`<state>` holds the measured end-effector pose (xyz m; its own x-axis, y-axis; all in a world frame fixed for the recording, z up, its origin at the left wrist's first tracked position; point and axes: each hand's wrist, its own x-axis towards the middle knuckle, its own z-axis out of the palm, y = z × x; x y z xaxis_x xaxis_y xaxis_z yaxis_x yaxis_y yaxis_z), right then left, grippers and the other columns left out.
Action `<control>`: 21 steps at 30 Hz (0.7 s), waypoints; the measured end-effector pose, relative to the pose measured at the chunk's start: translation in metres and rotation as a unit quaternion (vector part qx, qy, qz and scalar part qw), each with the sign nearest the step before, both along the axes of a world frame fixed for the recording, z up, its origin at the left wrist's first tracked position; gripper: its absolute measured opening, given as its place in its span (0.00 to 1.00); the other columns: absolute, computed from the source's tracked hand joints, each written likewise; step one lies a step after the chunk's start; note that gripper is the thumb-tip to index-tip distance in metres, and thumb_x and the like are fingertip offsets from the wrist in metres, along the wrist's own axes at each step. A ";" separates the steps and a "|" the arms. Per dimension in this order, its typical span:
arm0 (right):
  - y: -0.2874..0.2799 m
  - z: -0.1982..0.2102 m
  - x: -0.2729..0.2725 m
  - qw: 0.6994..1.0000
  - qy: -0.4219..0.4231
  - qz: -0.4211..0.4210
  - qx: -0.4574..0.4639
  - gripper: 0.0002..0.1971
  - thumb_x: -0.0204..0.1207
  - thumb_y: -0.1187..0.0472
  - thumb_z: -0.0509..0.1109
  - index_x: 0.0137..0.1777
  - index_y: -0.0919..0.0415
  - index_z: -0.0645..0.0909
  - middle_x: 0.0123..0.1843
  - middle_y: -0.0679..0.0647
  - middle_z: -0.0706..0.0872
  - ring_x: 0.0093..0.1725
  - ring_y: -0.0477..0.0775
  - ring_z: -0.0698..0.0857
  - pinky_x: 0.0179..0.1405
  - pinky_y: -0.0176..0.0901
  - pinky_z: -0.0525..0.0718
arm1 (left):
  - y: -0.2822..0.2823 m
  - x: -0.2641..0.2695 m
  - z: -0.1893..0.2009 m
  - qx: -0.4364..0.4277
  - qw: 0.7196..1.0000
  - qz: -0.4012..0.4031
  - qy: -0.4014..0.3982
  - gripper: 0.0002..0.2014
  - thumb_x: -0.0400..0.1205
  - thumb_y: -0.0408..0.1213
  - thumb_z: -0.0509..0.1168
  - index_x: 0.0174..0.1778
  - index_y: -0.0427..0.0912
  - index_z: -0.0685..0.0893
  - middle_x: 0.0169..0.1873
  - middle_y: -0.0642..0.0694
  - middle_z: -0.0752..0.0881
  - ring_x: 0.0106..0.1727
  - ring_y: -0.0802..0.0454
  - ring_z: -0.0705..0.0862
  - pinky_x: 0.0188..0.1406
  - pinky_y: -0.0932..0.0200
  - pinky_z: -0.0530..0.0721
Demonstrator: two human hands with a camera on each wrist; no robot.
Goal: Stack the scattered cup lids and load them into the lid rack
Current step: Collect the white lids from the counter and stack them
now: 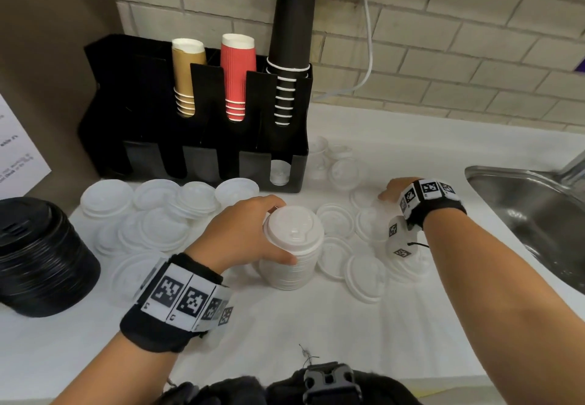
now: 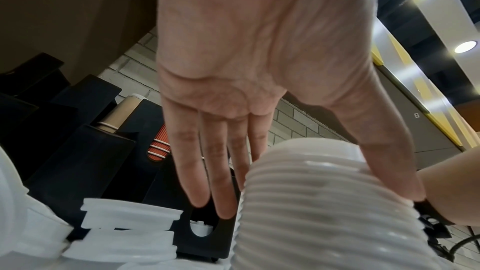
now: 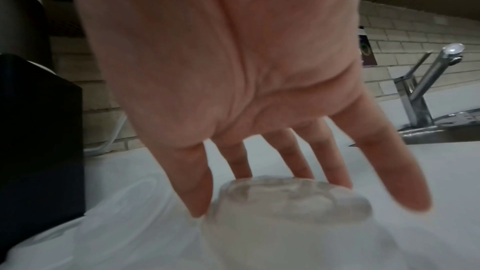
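Note:
A tall stack of white lids [image 1: 292, 246] stands mid-counter, and my left hand [image 1: 285, 233] grips it, thumb on the near side and fingers on the far side. The left wrist view shows the ribbed stack [image 2: 311, 202] between thumb and fingers [image 2: 205, 171]. My right hand [image 1: 384, 195] reaches over a loose white lid [image 1: 368, 199] further right. In the blurred right wrist view its straight fingers [image 3: 337, 161] are spread around that lid [image 3: 285, 198]. The black lid rack [image 1: 142, 151] stands at the back, its rightmost lower slot holding a few white lids [image 1: 280, 173].
Loose white lids lie scattered left [image 1: 158, 214] and right [image 1: 335, 219] of the stack. A stack of black lids [image 1: 41, 256] sits at the far left. Paper cups [image 1: 237, 75] fill the rack's upper slots. A steel sink [image 1: 538, 214] with a faucet [image 3: 420, 81] lies at the right.

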<state>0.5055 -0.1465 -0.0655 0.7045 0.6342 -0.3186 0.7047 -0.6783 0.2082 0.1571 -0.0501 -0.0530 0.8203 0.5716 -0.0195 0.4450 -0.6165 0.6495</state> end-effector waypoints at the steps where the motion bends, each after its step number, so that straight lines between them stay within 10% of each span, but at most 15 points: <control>1: -0.002 0.001 0.001 1.000 0.008 0.008 -0.016 0.30 0.74 0.50 0.72 0.76 0.43 0.70 0.78 0.49 0.73 0.75 0.58 0.75 0.70 0.48 0.74 | 0.000 0.000 -0.001 -0.002 1.000 0.000 -0.001 0.34 0.57 0.56 0.83 0.59 0.63 0.78 0.51 0.68 0.81 0.47 0.71 0.79 0.46 0.63 0.80; 8: 0.009 0.039 -0.032 0.969 0.101 -0.104 0.198 0.31 0.76 0.42 0.62 0.77 0.53 0.65 0.72 0.62 0.77 0.62 0.63 0.79 0.52 0.50 0.76 | 0.001 0.000 -0.002 -0.001 1.000 -0.001 0.000 0.35 0.57 0.57 0.82 0.60 0.64 0.77 0.54 0.67 0.80 0.49 0.66 0.80 0.49 0.60 0.81; 11: 0.008 0.062 -0.069 0.908 0.269 -0.061 0.316 0.25 0.77 0.46 0.68 0.72 0.50 0.70 0.66 0.57 0.77 0.60 0.59 0.78 0.54 0.54 0.86 | 0.001 0.001 -0.003 0.004 1.000 -0.002 0.007 0.38 0.57 0.58 0.82 0.62 0.64 0.75 0.59 0.66 0.75 0.54 0.60 0.79 0.53 0.56 0.81; 14: 0.001 0.071 -0.111 0.850 0.386 0.036 0.357 0.17 0.77 0.52 0.71 0.65 0.43 0.78 0.56 0.51 0.82 0.58 0.51 0.83 0.45 0.38 0.84 | 0.000 0.000 -0.005 0.009 1.000 -0.001 0.013 0.39 0.57 0.58 0.82 0.64 0.63 0.75 0.59 0.65 0.72 0.56 0.59 0.78 0.55 0.54 0.81; 21: -0.010 0.067 -0.159 0.847 0.373 0.197 0.322 0.26 0.68 0.57 0.80 0.66 0.39 0.79 0.58 0.48 0.81 0.56 0.47 0.81 0.55 0.34 0.81 | -0.003 -0.001 -0.003 0.004 1.000 0.005 0.008 0.47 0.57 0.58 0.81 0.73 0.58 0.71 0.60 0.62 0.75 0.54 0.58 0.79 0.54 0.53 0.83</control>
<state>0.3466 -0.1562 0.0012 0.1516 0.9852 -0.0803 0.6754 -0.1626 -0.7193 0.1562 -0.0533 -0.0561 0.8141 0.5800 -0.0291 0.4621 -0.6165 0.6375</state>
